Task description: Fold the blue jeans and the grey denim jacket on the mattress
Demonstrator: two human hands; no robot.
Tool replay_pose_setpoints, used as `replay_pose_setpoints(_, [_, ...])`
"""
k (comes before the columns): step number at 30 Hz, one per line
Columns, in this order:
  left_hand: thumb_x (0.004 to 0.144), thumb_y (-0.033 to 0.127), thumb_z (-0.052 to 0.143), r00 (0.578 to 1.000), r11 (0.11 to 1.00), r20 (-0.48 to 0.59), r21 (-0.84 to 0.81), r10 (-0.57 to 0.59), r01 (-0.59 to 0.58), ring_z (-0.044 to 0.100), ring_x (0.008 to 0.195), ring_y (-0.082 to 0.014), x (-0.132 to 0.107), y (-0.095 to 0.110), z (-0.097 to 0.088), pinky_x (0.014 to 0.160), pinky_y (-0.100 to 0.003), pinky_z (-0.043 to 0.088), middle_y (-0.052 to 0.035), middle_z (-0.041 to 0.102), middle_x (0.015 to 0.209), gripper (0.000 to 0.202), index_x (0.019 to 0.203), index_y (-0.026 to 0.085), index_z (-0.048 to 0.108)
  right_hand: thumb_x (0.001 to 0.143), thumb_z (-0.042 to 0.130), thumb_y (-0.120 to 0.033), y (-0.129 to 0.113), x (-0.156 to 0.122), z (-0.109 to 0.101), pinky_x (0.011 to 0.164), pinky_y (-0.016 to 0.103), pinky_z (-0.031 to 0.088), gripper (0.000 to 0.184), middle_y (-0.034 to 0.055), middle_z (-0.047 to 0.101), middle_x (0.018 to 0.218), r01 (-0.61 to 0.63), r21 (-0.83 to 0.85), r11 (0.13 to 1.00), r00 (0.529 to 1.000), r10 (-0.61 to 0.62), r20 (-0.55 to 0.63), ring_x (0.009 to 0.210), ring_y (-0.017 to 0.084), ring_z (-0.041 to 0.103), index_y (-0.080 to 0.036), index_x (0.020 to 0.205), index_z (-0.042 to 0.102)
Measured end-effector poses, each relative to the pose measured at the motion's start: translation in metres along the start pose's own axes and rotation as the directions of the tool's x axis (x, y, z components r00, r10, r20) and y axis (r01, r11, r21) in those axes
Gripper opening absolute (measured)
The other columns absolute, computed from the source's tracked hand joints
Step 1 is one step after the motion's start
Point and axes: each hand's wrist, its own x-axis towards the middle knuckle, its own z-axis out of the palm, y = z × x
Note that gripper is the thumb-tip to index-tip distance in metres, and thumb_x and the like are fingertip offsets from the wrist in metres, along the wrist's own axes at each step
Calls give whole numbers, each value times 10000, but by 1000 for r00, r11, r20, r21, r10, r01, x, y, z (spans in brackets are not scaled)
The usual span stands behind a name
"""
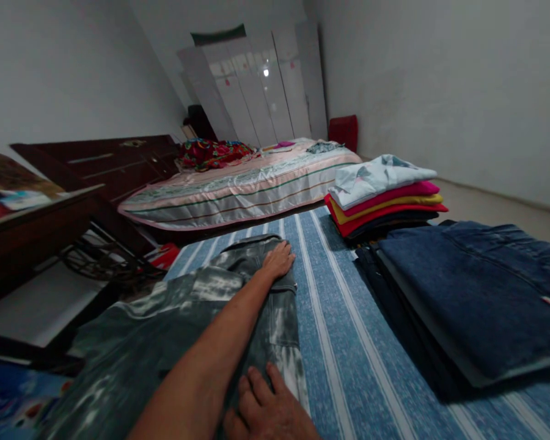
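Note:
A pair of grey-green washed jeans [174, 324] lies spread on a blue striped sheet [343, 342] in front of me. My left arm reaches out across them, and my left hand [279, 260] rests flat on the far end of the jeans, fingers stretched out. At the bottom edge of the view, my right hand [266, 412] lies palm down on the near part of the same jeans with its fingers extended. Neither hand grips anything.
A stack of folded dark blue jeans [476, 299] lies to the right. Beyond it sits a pile of folded colourful shirts [385, 195]. Further back are a mattress [238, 189] on the floor and white wardrobes [256, 85]. A dark wooden table [32, 232] stands at the left.

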Motion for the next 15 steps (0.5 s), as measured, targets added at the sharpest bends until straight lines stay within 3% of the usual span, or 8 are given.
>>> replay_pose_setpoints(4, [966, 395, 290, 1000, 1000, 29, -5, -4, 4, 240, 1399, -268, 6, -4, 10, 1081, -536, 232, -116, 285, 1524, 430, 1342, 208, 380, 970, 328, -278, -1, -1, 6, 1003, 561, 383, 349, 142, 536, 1320, -15, -12, 1000, 1000, 15, -6, 1262, 312, 452, -174, 1226, 542])
replay_pose_setpoints(10, [957, 423, 307, 1000, 999, 2, 38, 24, -24, 262, 1387, -276, 4, -2, 7, 1077, -515, 252, -121, 312, 1509, 441, 1315, 196, 429, 961, 360, -273, 1, -5, 6, 1026, 556, 358, 338, 136, 502, 1362, -7, 16, 1000, 1000, 7, 1, 1295, 305, 416, -188, 1238, 533])
replay_pose_setpoints(15, [942, 509, 297, 998, 998, -59, 60, 12, -9, 124, 1428, -283, 6, -7, 3, 1112, -538, 138, -117, 234, 1543, 516, 1333, 199, 431, 963, 358, -307, 1, -8, -8, 1045, 559, 330, 374, 149, 470, 1390, -16, 58, 998, 999, 15, 31, 1321, 309, 378, -188, 1291, 495])
